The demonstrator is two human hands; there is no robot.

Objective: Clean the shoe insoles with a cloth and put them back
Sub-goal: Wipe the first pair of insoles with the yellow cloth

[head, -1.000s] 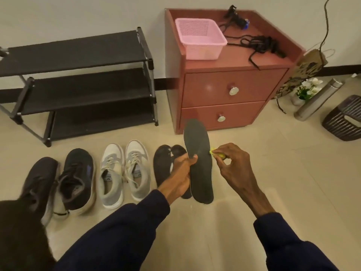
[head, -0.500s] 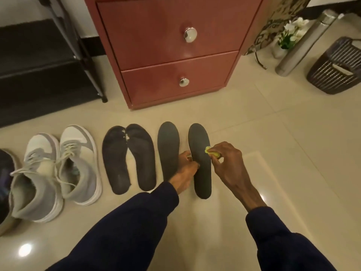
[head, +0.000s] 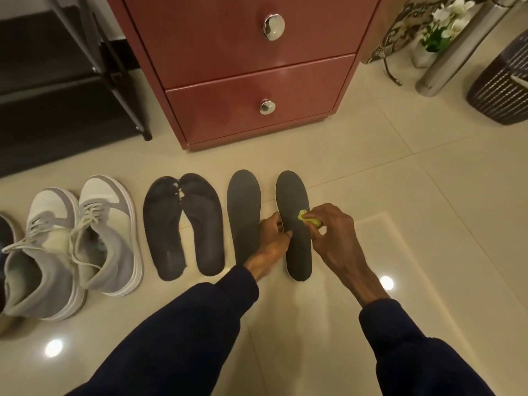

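Several dark insoles lie side by side on the tiled floor. The rightmost insole (head: pixel 294 201) lies flat, and my left hand (head: pixel 273 237) pinches its left edge at the middle. My right hand (head: pixel 331 235) grips a small yellow-green cloth (head: pixel 308 219) and presses it on that insole's right side. Next to it on the left lies a second grey insole (head: pixel 243 207). Further left a worn black pair (head: pixel 183 224) lies with the toes touching. A pair of grey-and-white sneakers (head: pixel 83 241) stands left of the insoles.
A red-brown two-drawer cabinet (head: pixel 251 81) stands just beyond the insoles. A black shoe rack (head: pixel 71 81) is at the left. At the right stand a metal flask (head: pixel 457 52), a small flower pot (head: pixel 431 44) and a dark woven basket (head: pixel 503 87). A dark shoe (head: pixel 4 238) peeks in at the left edge.
One second ago my left hand held the insole upright in the air. It now lies flat on the floor beside the other grey insole, and the view has tilted down.
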